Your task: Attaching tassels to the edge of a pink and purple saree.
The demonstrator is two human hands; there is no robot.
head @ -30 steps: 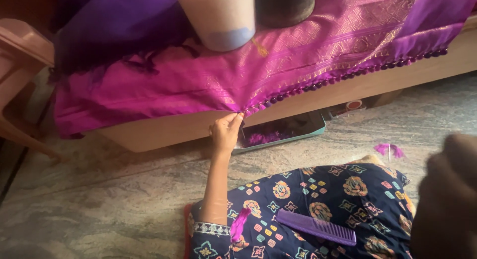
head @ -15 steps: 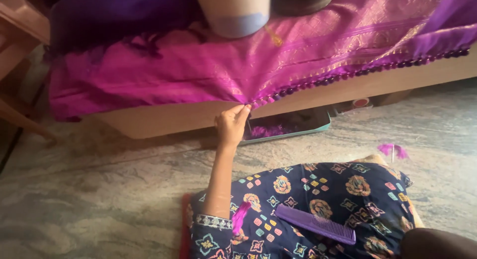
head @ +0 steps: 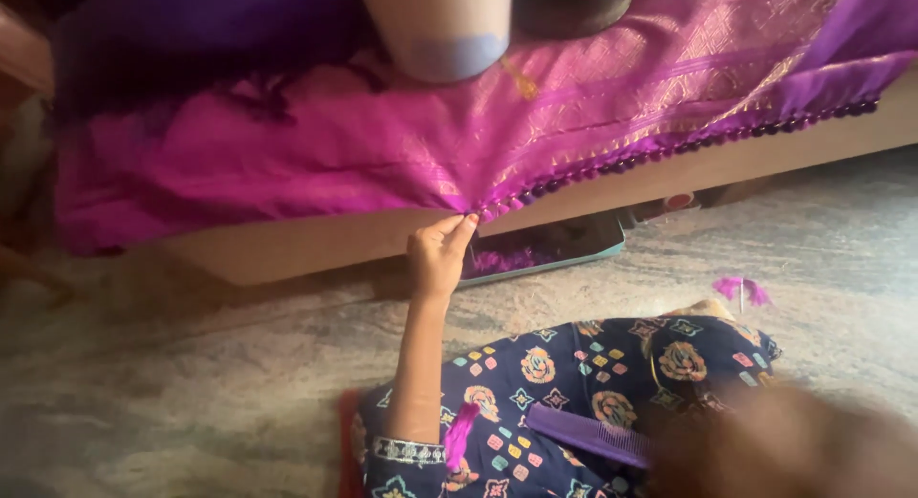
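1. Left hand (head: 442, 254): its grip is closed, thumb and forefinger pressed together on the lower hem of the magenta cloth (head: 382, 154). It pinches the same spot as a second ago, so the hold is steady, not shifting along the edge.
2. Magenta cloth: it is draped over a low wooden platform (head: 287, 249). Its folds fan out from the pinch, which suggests the hem is kept taut.
3. Beaded border (head: 612, 163): a row of dark beads runs from the pinch up to the right along the hem. No bead looks added or lost over the last second.
4. Right hand (head: 794, 450): a blurred brown shape close to the lens, lower and larger than before. Whether its grip is apart or together I cannot tell.
5. Purple comb (head: 583, 436) and magenta thread tuft (head: 459, 436): both lie on the patterned lap, unmoved.
6. Second tuft (head: 741, 288): it lies on the floor (head: 191, 383), well apart from the hands.
7. Cream cone (head: 440, 25): it stands on the cloth above.
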